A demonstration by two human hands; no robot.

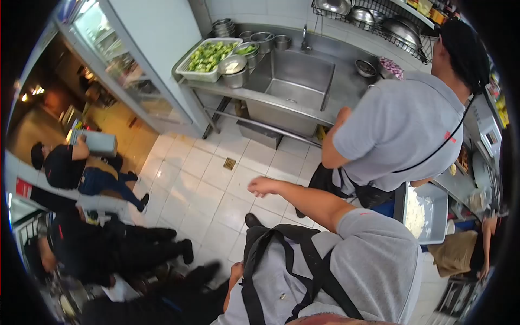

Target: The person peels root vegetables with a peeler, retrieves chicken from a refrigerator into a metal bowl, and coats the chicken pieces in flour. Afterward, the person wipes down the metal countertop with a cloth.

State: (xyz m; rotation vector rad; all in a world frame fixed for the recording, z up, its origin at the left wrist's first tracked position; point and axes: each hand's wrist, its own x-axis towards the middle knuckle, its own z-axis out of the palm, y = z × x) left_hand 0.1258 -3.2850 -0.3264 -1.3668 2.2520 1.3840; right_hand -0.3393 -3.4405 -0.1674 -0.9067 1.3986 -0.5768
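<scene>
White floor tiles (208, 189) carry a grid of darker lines. Upper left of centre, mixed light and deep green pieces (208, 57) fill a white tub (201, 77) on the silver-grey surface (346, 84); purple-and-white pieces (391, 68) show upper right. Black straps (326, 277) cross the lower grey shirt (379, 254); a red mark (449, 136) dots the upper one.

Bright white light is falling on the tiled floor (211, 208), where small spots of glare are showing. The steel sink (306, 70) is gleaming softly, and the right hand (264, 186) is catching the same light. At left, a dimmer room (116, 127) is glowing amber around bright lamps (37, 90). Black clothing (86, 249) is losing detail, one dark leg (203, 275) is blurring, and the lens is bending the blackened edges.
</scene>
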